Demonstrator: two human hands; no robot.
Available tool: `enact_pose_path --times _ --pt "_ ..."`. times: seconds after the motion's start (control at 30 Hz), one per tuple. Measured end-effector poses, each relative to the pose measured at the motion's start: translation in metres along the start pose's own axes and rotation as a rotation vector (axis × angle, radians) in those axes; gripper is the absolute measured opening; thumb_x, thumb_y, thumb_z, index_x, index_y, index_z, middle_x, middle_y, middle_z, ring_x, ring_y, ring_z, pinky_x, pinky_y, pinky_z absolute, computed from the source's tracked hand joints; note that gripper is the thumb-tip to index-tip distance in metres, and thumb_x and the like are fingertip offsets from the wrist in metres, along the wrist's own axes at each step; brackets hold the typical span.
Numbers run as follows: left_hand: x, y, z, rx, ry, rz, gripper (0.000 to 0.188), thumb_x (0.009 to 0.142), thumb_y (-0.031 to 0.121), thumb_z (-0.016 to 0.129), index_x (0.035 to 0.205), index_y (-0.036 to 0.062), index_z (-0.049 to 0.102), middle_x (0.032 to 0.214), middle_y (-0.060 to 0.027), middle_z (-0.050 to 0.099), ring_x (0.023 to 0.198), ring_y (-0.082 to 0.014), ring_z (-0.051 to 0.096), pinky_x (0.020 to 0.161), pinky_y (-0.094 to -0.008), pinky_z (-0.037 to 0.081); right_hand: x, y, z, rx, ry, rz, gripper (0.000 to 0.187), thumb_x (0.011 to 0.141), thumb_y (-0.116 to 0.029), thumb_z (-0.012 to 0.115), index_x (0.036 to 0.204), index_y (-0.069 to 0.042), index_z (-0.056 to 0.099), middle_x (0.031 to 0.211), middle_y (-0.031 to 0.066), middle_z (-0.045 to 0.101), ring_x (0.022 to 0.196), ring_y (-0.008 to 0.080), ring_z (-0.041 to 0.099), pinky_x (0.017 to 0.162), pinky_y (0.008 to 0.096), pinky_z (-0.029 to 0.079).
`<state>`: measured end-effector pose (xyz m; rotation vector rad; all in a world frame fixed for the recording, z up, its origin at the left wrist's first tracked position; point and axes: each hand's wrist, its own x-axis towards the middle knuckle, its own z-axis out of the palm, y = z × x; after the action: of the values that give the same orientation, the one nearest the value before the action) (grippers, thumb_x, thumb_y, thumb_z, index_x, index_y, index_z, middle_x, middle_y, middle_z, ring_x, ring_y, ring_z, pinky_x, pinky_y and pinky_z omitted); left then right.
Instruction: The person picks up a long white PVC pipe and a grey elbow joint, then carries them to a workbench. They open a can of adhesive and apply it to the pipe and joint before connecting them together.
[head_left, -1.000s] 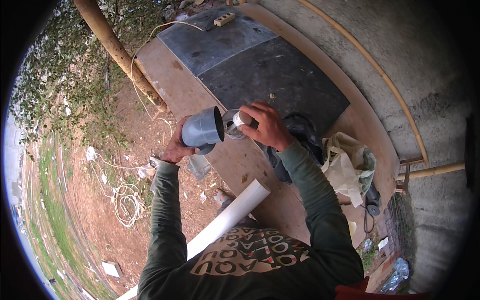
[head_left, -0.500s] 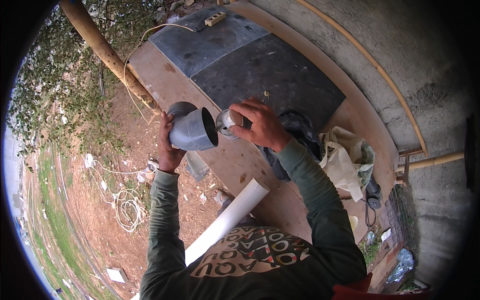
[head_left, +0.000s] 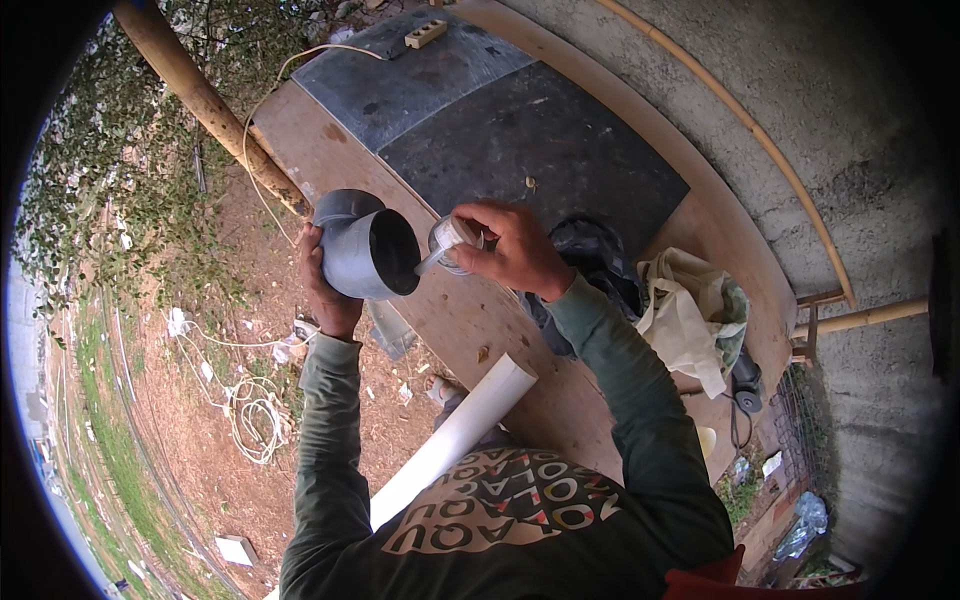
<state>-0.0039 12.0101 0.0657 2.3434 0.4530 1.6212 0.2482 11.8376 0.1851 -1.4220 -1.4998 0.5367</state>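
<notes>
My left hand [head_left: 328, 285] grips a bent grey plastic pipe elbow [head_left: 352, 258] from its left side, fingers partly hidden behind it. The elbow's wide round mouth faces right, toward my other hand. With my right hand [head_left: 515, 247] I pinch a pale round lid with a short brush [head_left: 428, 263] sticking out of it. The brush tip is at the right rim of the elbow's mouth; whether it touches the rim is hard to tell. A round silvery tin [head_left: 440, 240] shows behind the lid, partly covered by my fingers.
A wooden table [head_left: 450, 310] carries dark sheets [head_left: 530, 140], a power strip [head_left: 426, 34], a black bag [head_left: 590, 250] and a cream cloth bag [head_left: 690, 310]. A white pipe [head_left: 470, 425] slants up before my body. A wooden pole [head_left: 205, 100] rises at left; a concrete wall [head_left: 850, 150] stands right.
The elbow has moved slightly left and turned so its mouth faces more toward me. My right hand has shifted a little left with the lid and brush.
</notes>
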Motion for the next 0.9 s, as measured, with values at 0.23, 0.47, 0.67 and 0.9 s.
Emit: enact_pose_path --times 0.23,0.47,0.67,0.9 --pt "-0.014 0.028 -0.023 -0.936 -0.403 -0.812 0.110 0.071 0.005 0.084 0.156 0.0061 0.014 0.153 -0.0136 0.036 0.140 -0.0276 0.040 0.117 -0.0429 0.032 0.015 0.001 0.002 -0.383 0.177 -0.331 0.052 0.076 -0.016 0.081 0.122 -0.004 0.061 0.111 0.0126 0.065 0.100 0.0311 0.060 0.085 0.0424 0.051" --pt "-0.067 0.008 -0.044 -1.285 -0.429 -1.280 0.102 0.074 0.037 0.084 0.152 -0.0008 0.029 0.145 -0.0166 0.049 0.133 -0.0295 0.050 0.112 -0.0430 0.039 0.022 -0.010 0.004 -0.363 0.134 -0.421 0.058 0.073 -0.011 0.083 0.126 -0.005 0.059 0.112 0.0115 0.065 0.099 0.0300 0.060 0.086 0.0421 0.051" --pt "-0.089 -0.019 -0.053 -1.330 -0.520 -1.415 0.089 0.084 0.042 0.075 0.149 -0.0020 0.033 0.139 -0.0173 0.054 0.124 -0.0290 0.057 0.107 -0.0431 0.045 0.013 -0.003 0.003 -0.370 0.105 -0.464 0.056 0.071 -0.010 0.083 0.123 -0.004 0.062 0.111 0.0120 0.066 0.097 0.0298 0.060 0.085 0.0412 0.052" --pt "-0.085 0.010 -0.032 -1.260 -0.331 -1.324 0.082 0.090 0.047 0.069 0.149 0.0030 0.034 0.145 -0.0124 0.050 0.130 -0.0265 0.052 0.110 -0.0424 0.041 -0.020 0.023 0.001 -0.099 0.088 -0.089 0.042 0.076 -0.019 0.078 0.112 0.000 0.066 0.101 0.0158 0.067 0.091 0.0307 0.064 0.080 0.0401 0.051"
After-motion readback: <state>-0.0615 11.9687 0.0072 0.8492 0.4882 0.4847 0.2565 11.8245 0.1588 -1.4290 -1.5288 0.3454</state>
